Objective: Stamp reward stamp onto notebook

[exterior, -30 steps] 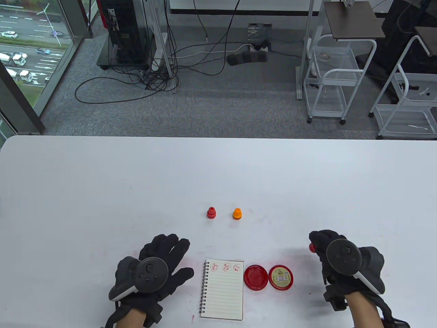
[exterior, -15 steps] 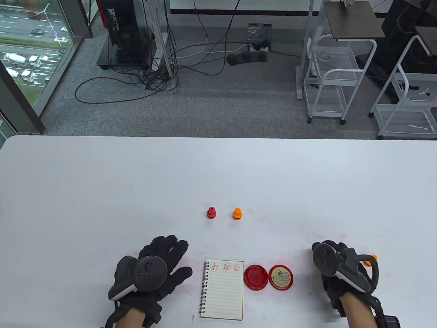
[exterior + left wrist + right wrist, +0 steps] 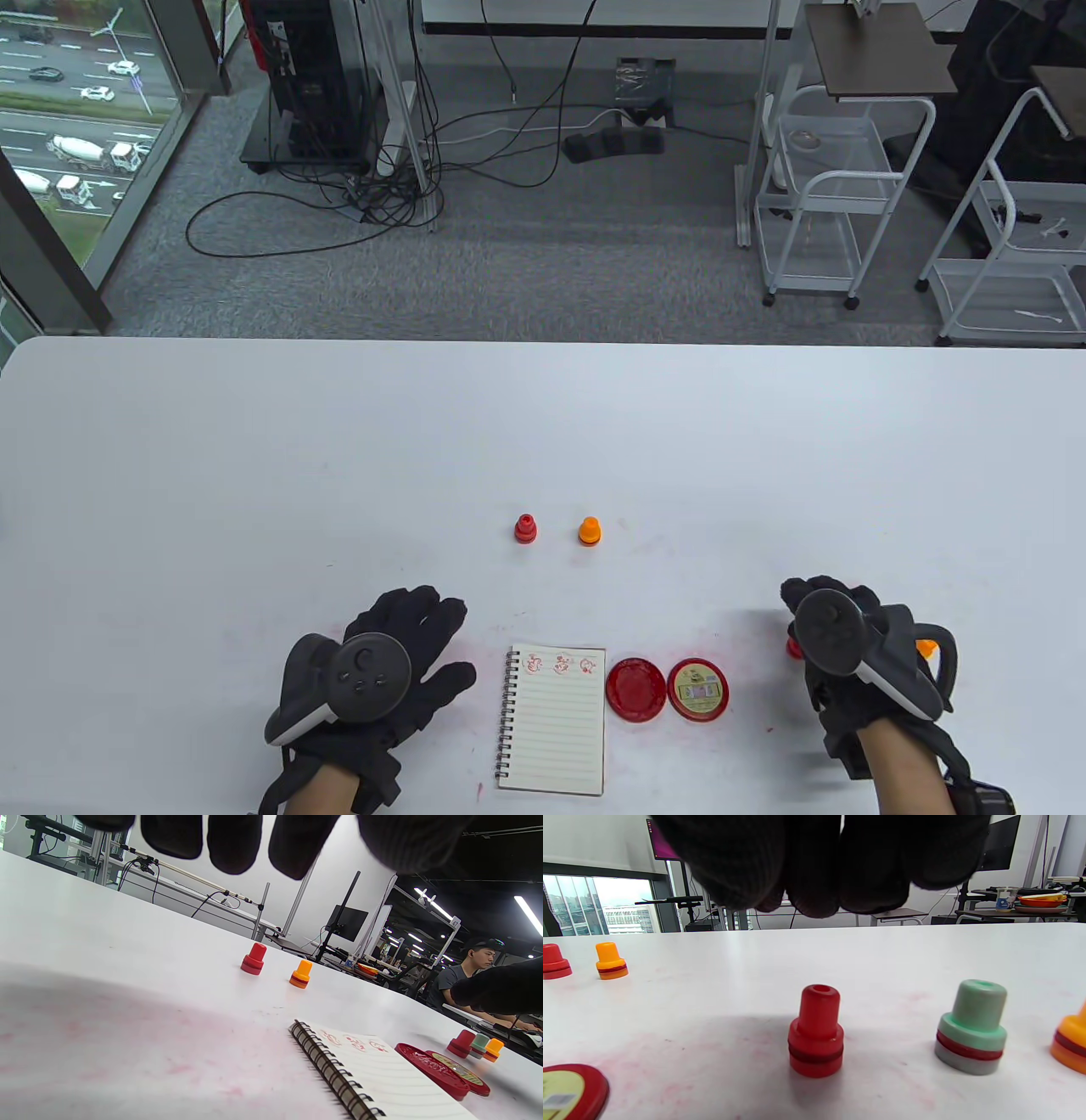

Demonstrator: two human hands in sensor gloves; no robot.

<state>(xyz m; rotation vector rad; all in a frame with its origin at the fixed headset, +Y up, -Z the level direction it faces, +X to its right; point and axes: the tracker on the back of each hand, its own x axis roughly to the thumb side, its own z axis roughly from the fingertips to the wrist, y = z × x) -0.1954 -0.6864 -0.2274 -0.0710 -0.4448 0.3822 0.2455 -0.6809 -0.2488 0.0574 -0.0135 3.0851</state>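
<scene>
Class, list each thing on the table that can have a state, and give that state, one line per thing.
Notebook: open, three red stamp marks along top.
Ink pad: uncovered.
Lid: off, beside ink pad.
Red stamp: upright, not held.
Green stamp: upright, not held.
Left hand: fingers spread, resting flat.
Right hand: above the stamps, holding nothing.

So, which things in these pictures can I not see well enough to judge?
- Table view: the right hand covers the green stamp and most of the red stamp.
- Right wrist view: the frame edge cuts off the right orange stamp.
- The notebook prints are too small to read.
- Left wrist view: only the left hand fingertips show.
</scene>
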